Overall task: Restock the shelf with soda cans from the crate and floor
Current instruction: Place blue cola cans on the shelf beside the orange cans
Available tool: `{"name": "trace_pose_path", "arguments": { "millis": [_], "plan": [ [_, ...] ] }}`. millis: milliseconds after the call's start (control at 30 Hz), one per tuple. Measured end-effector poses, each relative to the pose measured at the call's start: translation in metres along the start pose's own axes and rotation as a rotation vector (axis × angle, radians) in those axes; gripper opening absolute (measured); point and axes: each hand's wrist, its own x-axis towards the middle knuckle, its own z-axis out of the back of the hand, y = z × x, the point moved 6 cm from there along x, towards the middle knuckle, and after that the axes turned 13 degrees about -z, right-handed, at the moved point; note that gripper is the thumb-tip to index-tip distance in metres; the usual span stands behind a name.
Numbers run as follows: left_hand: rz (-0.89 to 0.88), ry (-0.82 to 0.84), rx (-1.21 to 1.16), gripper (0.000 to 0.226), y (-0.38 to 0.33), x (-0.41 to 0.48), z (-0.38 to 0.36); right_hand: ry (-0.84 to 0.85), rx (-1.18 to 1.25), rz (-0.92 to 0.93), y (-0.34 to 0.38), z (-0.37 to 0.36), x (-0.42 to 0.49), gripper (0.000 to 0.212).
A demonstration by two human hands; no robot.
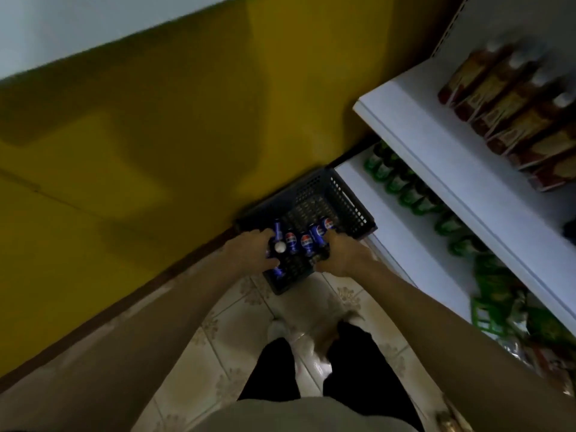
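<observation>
Crate [346,198] on the floor [237,332], seen from above, its far side against the wall [156,120]. I take the crate as the reference for every position below.

Cans [307,244] stand in a row across the crate's near half. They are roughly upright, so their long axes run up toward my camera. The far half shows only bare mesh.

My left hand [249,249] sits at the row's left end. Its fingers and thumb are curled round the end can [279,247], whose silver top faces me.

My right hand [343,254] sits at the row's right end. Its fingers are bent down over the last cans there. I cannot tell whether they have closed on one, because the palm hides the contact.

The shelf [414,132] rises just beside the crate's right side. Its lower board carries green bottles [397,185], and a bare white strip of that board lies nearest the crate.

The coming move, as I judge it, turns on this layout. The cans go straight up out of the crate, then across to its right. My right hand is the nearer one to the shelf, while my left must carry its can over the whole row. Keeping each can upright through the lift should let it clear the crate's right wall. No can is out of the crate yet.
</observation>
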Motion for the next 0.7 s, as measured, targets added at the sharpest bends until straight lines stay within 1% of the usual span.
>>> {"name": "trace_pose_path", "arguments": {
  "millis": [100,200,300,400,433,500,533,567,633,700],
  "plan": [
    [0.044,0.000,-0.256,0.058,0.019,0.018,-0.036,0.122,0.039,-0.044,-0.019,-0.036,0.030,0.073],
    [0.157,0.031,-0.455,0.060,0.044,0.045,-0.071,0.226,0.027,-0.070,-0.033,-0.066,0.078,0.067],
    [0.252,0.003,-0.607,0.057,0.069,0.089,-0.105,0.306,0.145,-0.100,-0.038,-0.094,0.137,0.062],
    [0.297,-0.010,-0.570,0.047,0.099,0.142,-0.143,0.332,0.314,-0.200,-0.041,-0.131,0.203,0.055],
    [0.290,0.002,-0.542,0.044,0.109,0.162,-0.156,0.333,0.410,-0.253,-0.043,-0.145,0.227,0.047],
    [0.279,0.048,-0.478,0.045,0.129,0.202,-0.183,0.335,0.640,-0.376,-0.048,-0.174,0.272,0.019],
    [0.289,0.060,-0.452,0.049,0.141,0.220,-0.196,0.344,0.731,-0.431,-0.049,-0.193,0.295,0.019],
    [0.295,0.056,-0.430,0.052,0.153,0.238,-0.209,0.368,0.792,-0.474,-0.050,-0.208,0.315,0.025],
    [0.294,0.023,-0.375,0.056,0.178,0.274,-0.234,0.430,0.905,-0.564,-0.049,-0.239,0.349,0.023],
    [0.275,0.007,-0.284,0.061,0.203,0.311,-0.260,0.482,1.071,-0.696,-0.049,-0.271,0.383,0.036]
  ]
}}
